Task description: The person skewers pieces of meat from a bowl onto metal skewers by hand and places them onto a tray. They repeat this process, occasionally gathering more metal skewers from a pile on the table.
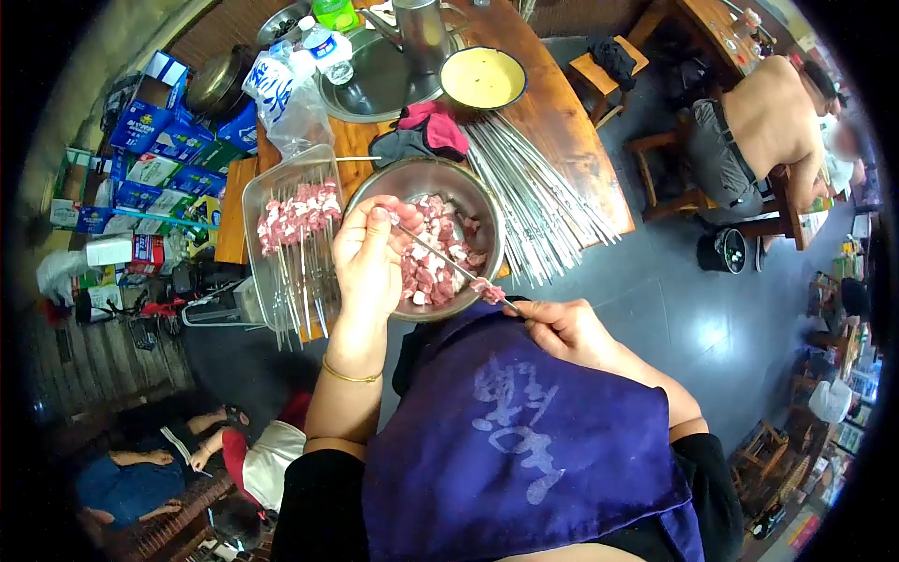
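Note:
A long metal skewer (pixel 435 251) slants across the front of a steel bowl (pixel 496 201) of cut raw meat (pixel 438 272). My right hand (pixel 569 330) is closed around its lower end, beside meat chunks (pixel 487 290) threaded on it. At the upper end, my left hand (pixel 367 258) pinches a small piece of meat (pixel 393 217) against the tip; the fingers partly hide it. Left of the bowl, a clear tray (pixel 251 211) holds several skewers loaded with meat (pixel 300 217). A fan of bare metal skewers (pixel 538 201) lies to the right.
Behind the bowl are red-and-grey gloves (pixel 431 134), a yellow-filled basin (pixel 482 78), a metal pitcher (pixel 421 36) on a round tray (pixel 361 98), a water bottle (pixel 323 47) and a plastic bag (pixel 286 103). Boxes (pixel 159 131) stack left. People sit at right (pixel 758 131) and lower left (pixel 267 459).

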Tool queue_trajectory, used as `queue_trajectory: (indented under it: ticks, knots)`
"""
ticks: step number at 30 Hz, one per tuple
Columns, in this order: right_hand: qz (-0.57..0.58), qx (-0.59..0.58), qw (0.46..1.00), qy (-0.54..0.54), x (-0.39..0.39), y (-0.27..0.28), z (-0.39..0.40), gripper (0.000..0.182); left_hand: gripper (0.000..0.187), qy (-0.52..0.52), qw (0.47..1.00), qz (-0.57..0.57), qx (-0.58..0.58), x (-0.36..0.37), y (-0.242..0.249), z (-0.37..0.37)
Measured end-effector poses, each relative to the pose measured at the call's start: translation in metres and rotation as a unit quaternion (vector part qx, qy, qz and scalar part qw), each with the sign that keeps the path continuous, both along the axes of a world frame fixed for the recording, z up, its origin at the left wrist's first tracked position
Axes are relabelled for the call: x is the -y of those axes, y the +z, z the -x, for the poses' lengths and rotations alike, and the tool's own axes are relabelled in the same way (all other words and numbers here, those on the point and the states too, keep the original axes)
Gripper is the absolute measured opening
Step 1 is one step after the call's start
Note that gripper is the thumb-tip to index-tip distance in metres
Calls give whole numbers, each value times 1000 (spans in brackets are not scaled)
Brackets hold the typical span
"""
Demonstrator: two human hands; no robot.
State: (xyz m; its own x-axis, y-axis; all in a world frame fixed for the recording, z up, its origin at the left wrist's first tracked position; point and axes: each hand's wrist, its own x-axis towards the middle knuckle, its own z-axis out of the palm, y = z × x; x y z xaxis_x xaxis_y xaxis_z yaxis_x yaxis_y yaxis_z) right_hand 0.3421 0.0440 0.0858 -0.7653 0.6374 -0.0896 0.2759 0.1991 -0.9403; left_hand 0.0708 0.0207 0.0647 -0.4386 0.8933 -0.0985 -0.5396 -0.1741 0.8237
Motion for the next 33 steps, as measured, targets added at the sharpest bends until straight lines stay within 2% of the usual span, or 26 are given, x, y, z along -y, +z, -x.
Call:
queue_trajectory:
  ticks: [4, 10, 13, 16, 17, 20, 22, 24, 27, 30, 33]
  knots:
    - [13, 15, 1000, 9, -2, 2, -2, 28, 18, -45, 989, -17, 140, -3, -8, 0]
    - [34, -12, 999, -2, 1, -7, -2, 29, 19, -49, 964, -2, 261, -4, -19, -5]
    - [44, -17, 999, -10, 3, -11, -1, 29, 21, -86, 958, -1, 272, -4, -18, -5]
    - [54, -14, 998, -14, 3, -12, 0, 29, 22, -88, 964, 4, 253, -2, -17, -6]
    - [64, -11, 998, -15, 3, -10, 1, 29, 21, -80, 956, 4, 282, -3, -15, -7]
    - [68, -5, 997, -23, 2, -13, 5, 29, 20, -113, 965, -14, 237, -2, -21, -21]
    - [65, 0, 997, -29, 3, -15, 7, 29, 21, -78, 962, 36, 259, -1, -27, -34]
    - [59, 0, 998, -32, 1, -17, 10, 29, 27, -37, 965, 62, 252, -2, -19, -41]
    - [129, 16, 991, -26, -4, -7, 8, 28, 36, -78, 957, 36, 276, -3, -11, -38]
    - [99, 9, 995, -25, -5, -9, 9, 28, 42, -58, 957, -14, 282, -5, -12, -28]
    - [97, 11, 995, -19, -3, -10, 11, 28, 29, -25, 974, -2, 226, -6, -16, -14]
